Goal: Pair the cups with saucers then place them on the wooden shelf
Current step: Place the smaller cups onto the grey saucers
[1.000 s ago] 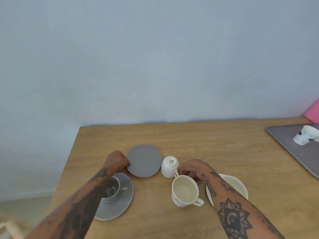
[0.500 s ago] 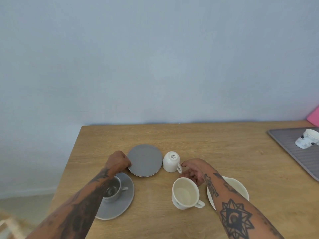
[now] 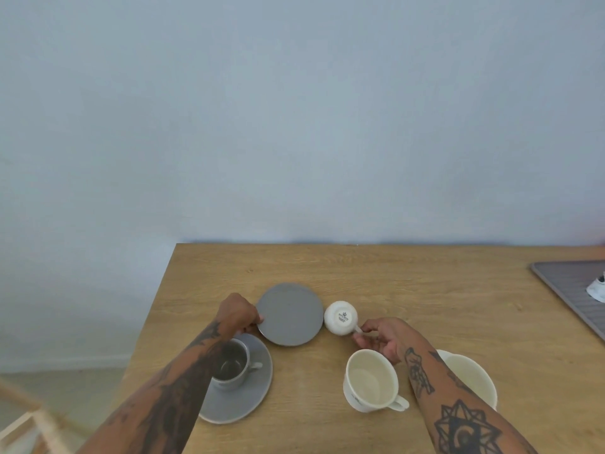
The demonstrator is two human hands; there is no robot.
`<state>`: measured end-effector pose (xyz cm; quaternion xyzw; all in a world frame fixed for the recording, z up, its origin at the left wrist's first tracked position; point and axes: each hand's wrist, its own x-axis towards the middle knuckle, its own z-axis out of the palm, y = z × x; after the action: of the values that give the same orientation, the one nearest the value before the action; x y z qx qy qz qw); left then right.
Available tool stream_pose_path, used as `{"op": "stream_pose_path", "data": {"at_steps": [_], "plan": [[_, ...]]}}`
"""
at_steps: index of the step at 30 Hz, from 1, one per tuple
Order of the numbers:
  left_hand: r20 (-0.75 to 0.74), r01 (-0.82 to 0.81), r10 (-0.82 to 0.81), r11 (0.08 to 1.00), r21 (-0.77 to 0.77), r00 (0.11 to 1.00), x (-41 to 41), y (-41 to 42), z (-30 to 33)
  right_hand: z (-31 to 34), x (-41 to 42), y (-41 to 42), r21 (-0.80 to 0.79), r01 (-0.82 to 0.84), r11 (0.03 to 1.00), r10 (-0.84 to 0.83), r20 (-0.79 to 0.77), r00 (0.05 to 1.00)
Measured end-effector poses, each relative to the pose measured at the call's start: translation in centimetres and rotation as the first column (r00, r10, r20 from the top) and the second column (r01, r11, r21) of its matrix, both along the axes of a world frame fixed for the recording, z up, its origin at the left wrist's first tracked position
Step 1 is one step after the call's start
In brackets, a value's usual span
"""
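Note:
A bare grey saucer (image 3: 289, 314) lies on the wooden table, and my left hand (image 3: 237, 314) grips its left rim. To its right a small white cup (image 3: 340, 317) lies on its side, base toward me; my right hand (image 3: 381, 335) pinches its handle. Near the front left, a grey cup (image 3: 230, 368) stands on a second grey saucer (image 3: 248, 391), partly hidden by my left forearm. A larger cream cup (image 3: 371, 380) stands upright in front of my right hand. A cream saucer (image 3: 474, 378) lies behind my right forearm.
The wooden table (image 3: 425, 290) ends at a left edge, and its back edge meets the blue wall. A grey ribbed mat (image 3: 569, 286) at the far right carries a white patterned cup (image 3: 597, 290). A pale wooden frame (image 3: 26, 430) shows at the bottom left, below table level.
My right hand has taken the small white cup by its handle and turned it, so the base now faces me. The view shifted right. My left hand stays on the saucer rim.

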<state>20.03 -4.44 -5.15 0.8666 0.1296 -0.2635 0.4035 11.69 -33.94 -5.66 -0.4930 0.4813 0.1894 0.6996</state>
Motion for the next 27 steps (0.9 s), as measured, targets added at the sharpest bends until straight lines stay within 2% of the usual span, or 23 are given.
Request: {"op": "stream_pose_path", "data": {"at_steps": [6,9,15,19,23,27], "plan": [[-0.053,-0.023,0.021,0.999,-0.032,0.998,0.6,0.7,-0.7,-0.2,-0.2,1.1,-0.105,-0.009,0.994,0.019,0.093,0.995],[-0.069,-0.044,0.039,0.997,-0.066,0.997,1.0,1.2,-1.1,0.5,0.1,1.8,-0.163,0.010,0.987,0.025,0.208,0.978],[-0.187,-0.116,0.066,0.957,-0.267,0.980,1.2,2.2,-2.2,2.5,1.7,5.5,-0.340,0.018,0.940,0.147,0.453,0.879],[-0.211,-0.142,0.073,0.932,-0.334,0.975,1.5,2.4,-2.8,2.4,2.3,9.5,-0.530,0.025,0.848,0.283,0.492,0.823],[-0.216,-0.142,0.064,0.920,-0.366,0.974,1.4,2.5,-3.0,1.4,1.9,12.3,-0.611,0.058,0.790,0.338,0.512,0.790],[-0.212,-0.159,0.083,0.916,-0.368,0.974,1.3,2.3,-3.1,0.3,0.9,13.0,-0.666,0.083,0.741,0.351,0.490,0.798]]}}
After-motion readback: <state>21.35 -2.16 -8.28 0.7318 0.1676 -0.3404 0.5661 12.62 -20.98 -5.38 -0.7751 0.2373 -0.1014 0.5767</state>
